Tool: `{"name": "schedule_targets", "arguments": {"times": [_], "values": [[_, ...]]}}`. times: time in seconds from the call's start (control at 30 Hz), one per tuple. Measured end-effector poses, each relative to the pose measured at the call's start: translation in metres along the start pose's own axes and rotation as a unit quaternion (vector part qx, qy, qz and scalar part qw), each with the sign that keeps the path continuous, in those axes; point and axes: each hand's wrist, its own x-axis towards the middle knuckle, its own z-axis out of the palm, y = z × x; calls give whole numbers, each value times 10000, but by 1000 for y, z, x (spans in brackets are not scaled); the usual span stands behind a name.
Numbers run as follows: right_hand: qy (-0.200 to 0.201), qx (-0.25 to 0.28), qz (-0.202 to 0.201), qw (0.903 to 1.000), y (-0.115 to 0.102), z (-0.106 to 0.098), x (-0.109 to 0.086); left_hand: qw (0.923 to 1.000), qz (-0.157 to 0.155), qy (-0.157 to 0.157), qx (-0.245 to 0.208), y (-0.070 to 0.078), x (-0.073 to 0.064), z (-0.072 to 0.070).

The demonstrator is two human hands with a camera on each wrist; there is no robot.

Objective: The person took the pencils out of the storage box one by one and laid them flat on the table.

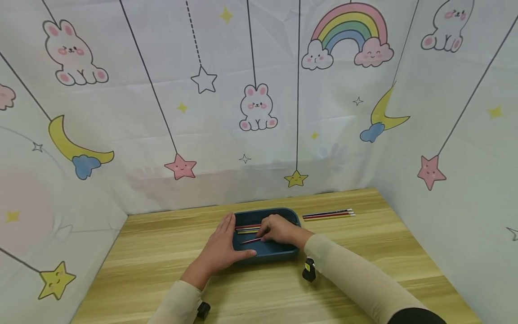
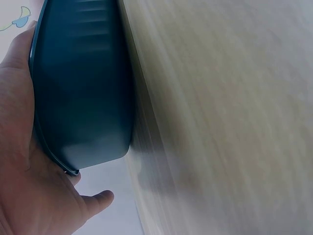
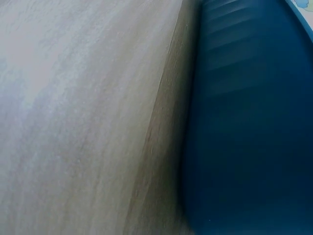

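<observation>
A dark teal plastic tray (image 1: 267, 258) stands on the wooden table. Along its left end lies my left hand (image 1: 220, 247), fingers straight at the rim and thumb stretched over the near edge. The left wrist view has the same hand (image 2: 29, 147) beside the tray wall (image 2: 83, 88). Inside the tray, my right hand (image 1: 279, 230) pinches a dark red pencil (image 1: 250, 241), whose left end sticks out from the fingers. Behind it lie several pencils (image 1: 247, 228) side by side, partly hidden by that hand. Only the tray's outer wall (image 3: 249, 127) and the table show in the right wrist view.
To the right of the tray, several more pencils (image 1: 328, 215) lie together on the table (image 1: 364, 252). White cloth walls (image 1: 214, 148) printed with rabbits, stars and moons enclose the back and both sides. A small black camera (image 1: 309, 270) is strapped at the right wrist.
</observation>
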Motion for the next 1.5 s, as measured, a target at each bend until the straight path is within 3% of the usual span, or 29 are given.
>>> {"name": "schedule_targets", "arguments": {"times": [0.7, 1.5], "values": [[93, -507, -303, 9982, -5, 2, 0, 10000, 15, 2, -34, -3, 0, 0], [166, -119, -248, 9995, -13, -11, -7, 10000, 13, -42, -35, 1, -3, -2]]}}
